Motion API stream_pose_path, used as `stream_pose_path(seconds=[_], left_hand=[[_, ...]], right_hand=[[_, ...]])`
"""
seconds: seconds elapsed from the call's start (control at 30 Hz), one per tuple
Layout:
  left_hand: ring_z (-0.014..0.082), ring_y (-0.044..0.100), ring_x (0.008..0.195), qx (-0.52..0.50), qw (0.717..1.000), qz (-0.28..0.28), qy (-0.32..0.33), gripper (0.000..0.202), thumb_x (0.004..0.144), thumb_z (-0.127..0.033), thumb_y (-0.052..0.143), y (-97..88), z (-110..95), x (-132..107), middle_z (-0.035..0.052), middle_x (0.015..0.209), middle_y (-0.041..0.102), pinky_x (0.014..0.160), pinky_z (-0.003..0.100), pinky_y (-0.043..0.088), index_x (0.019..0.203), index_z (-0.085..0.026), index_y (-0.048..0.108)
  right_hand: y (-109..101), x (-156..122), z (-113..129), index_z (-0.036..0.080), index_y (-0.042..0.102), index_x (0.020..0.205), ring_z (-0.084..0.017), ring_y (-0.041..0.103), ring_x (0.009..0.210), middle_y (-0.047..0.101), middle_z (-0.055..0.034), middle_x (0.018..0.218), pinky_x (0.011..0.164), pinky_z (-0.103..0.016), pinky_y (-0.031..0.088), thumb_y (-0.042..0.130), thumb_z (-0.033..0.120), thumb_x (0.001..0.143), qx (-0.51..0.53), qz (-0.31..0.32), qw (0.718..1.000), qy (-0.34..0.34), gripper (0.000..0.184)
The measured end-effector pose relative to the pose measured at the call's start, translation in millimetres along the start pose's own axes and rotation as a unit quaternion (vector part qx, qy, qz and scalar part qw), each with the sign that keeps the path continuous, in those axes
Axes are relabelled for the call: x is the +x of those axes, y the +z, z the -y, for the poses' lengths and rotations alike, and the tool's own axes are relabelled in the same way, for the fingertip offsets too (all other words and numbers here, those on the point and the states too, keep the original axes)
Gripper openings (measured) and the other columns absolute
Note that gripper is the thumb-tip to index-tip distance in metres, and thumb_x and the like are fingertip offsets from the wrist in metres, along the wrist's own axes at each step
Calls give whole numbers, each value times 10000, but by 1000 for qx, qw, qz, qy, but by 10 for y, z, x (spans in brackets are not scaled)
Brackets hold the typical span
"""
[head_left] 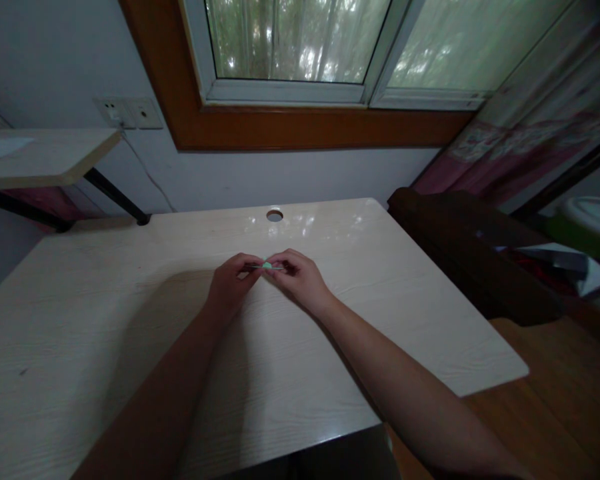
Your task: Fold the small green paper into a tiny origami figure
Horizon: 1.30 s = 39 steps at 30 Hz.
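Between my two hands is a small, thin, light-green piece (267, 265), seen almost edge-on; its kind is too small to make out. My left hand (233, 283) pinches its left end with thumb and fingertips. From the other side my right hand (300, 277) grips the right end the same way, so the fingertips of both hands nearly meet. Most of the piece is hidden by the fingers. Both hands are over the far middle part of the pale wood-grain table (180, 360), and my forearms reach in from the near edge.
A round cable hole (275, 215) is at the table's back edge. On the left a raised shelf (45, 157) stands on black legs (115, 193), below wall sockets (130, 113) with a cable. Dark furniture (445, 247) and a curtain (520, 140) are at the right, a window (300, 43) behind.
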State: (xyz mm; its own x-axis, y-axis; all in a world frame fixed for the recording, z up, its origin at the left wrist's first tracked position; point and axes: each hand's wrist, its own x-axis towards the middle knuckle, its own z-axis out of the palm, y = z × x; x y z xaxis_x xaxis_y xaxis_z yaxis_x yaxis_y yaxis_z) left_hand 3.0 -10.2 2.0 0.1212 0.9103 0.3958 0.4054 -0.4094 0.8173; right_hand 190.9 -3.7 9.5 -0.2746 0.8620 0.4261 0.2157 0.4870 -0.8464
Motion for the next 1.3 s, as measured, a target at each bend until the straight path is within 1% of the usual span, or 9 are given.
stream_pose_path(seconds=[0.17, 0.33, 0.5, 0.6, 0.73, 0.87, 0.97, 1.2, 1.3], left_hand=[[148, 668, 761, 33, 999, -9, 36, 90, 849, -257, 675, 13, -25, 1, 11, 889, 693, 749, 261, 545, 928, -215, 680], [144, 635, 761, 70, 994, -20, 78, 39, 855, -221, 669, 15, -42, 0, 9, 862, 660, 749, 264, 524, 892, -207, 664], [142, 603, 783, 66, 990, -27, 121, 54, 857, -160, 657, -2, -63, 6, 17, 867, 636, 745, 263, 511, 892, -201, 657], [150, 595, 792, 65, 988, -34, 138, 40, 867, -160, 646, -14, -92, 6, 27, 865, 631, 747, 276, 511, 880, -196, 656], [153, 596, 801, 55, 985, -41, 156, 26, 872, -167, 645, -25, -118, 10, 30, 858, 627, 739, 282, 514, 868, -191, 652], [155, 598, 837, 52, 984, -44, 162, 73, 866, -169, 655, -25, -123, 14, 36, 916, 626, 747, 285, 516, 933, -198, 652], [154, 599, 824, 61, 984, -41, 162, 85, 876, -197, 654, -22, -131, 8, 43, 919, 625, 739, 285, 521, 960, -203, 663], [150, 595, 775, 63, 984, -48, 160, 45, 877, -235, 661, -24, -142, -8, 40, 851, 634, 712, 276, 518, 890, -194, 676], [143, 596, 743, 48, 989, -43, 136, 45, 861, -238, 681, -31, -139, -4, 33, 827, 634, 697, 265, 512, 866, -193, 685]], right_hand=[[-15, 4, 16, 222, 704, 955, -154, 596, 796, 633, -37, 862, 693, -265, 470, 671, 276, 860, -35, -5, 999, -17, 115], [-14, -9, 15, 221, 696, 990, -152, 596, 803, 628, -40, 875, 696, -267, 478, 664, 257, 869, -31, -8, 999, -38, 131], [-16, -5, 19, 222, 702, 980, -161, 592, 807, 636, -46, 867, 706, -282, 483, 658, 274, 880, -50, -11, 997, -53, 121], [-25, 0, 36, 224, 706, 968, -165, 594, 801, 643, -49, 861, 702, -289, 488, 654, 278, 886, -64, -15, 996, -66, 111], [-34, -9, 55, 228, 706, 962, -171, 602, 836, 654, -53, 890, 741, -303, 499, 638, 253, 896, -80, -24, 992, -94, 98], [-39, -19, 70, 235, 708, 958, -167, 603, 845, 648, -54, 907, 730, -298, 505, 622, 236, 905, -93, -32, 989, -115, 101], [-48, -17, 87, 228, 712, 943, -162, 598, 828, 636, -52, 881, 706, -288, 502, 633, 219, 897, -100, -37, 985, -133, 91], [-59, -16, 91, 223, 708, 956, -160, 593, 835, 628, -53, 882, 680, -274, 500, 632, 228, 904, -95, -33, 987, -126, 93], [-51, -16, 68, 224, 704, 967, -157, 591, 828, 625, -53, 894, 679, -273, 497, 635, 250, 905, -83, -31, 990, -113, 97]])
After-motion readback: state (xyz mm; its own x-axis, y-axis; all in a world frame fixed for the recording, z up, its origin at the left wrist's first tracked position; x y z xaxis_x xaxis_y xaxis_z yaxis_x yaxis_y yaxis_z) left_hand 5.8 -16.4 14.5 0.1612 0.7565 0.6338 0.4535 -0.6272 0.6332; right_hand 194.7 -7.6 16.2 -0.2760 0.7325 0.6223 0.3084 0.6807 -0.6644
